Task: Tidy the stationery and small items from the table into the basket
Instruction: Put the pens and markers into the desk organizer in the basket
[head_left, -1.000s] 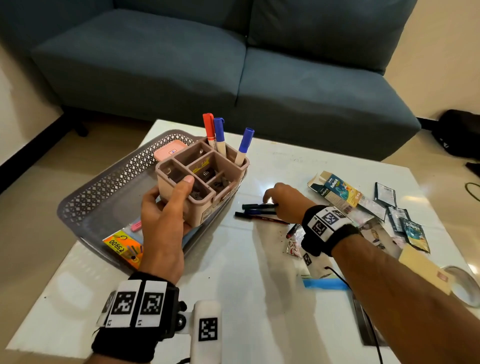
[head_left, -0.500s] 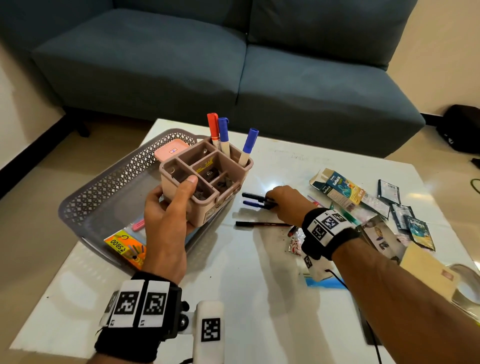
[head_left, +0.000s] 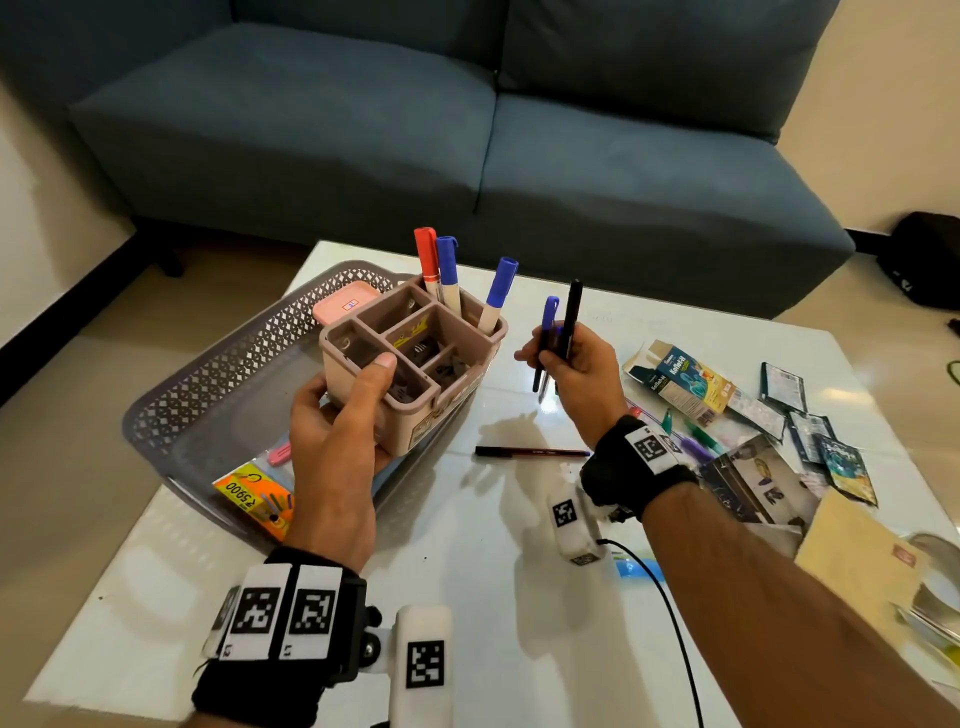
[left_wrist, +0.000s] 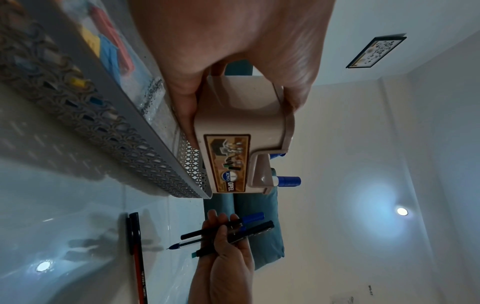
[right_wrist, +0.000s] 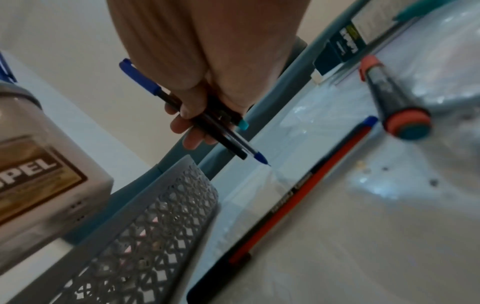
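Blue-grey 2-seat sofa (head_left: 467, 130) behind white table (head_left: 493, 597), cream walls, beige tile floor, ceiling spot lit

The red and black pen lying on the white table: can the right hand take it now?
Probably not cleanly: the right hand already grips a bundle of pens. Nothing covers the red and black pen, which lies free near that wrist.

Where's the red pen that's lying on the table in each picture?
Head: the red pen lies flat mid-table, between the basket and the right wrist.
Left wrist: it runs along the bottom, left of centre, below the right hand.
Right wrist: a blurred diagonal from upper right to lower centre.
Shared landmark: the grey lattice basket beside it in every view.
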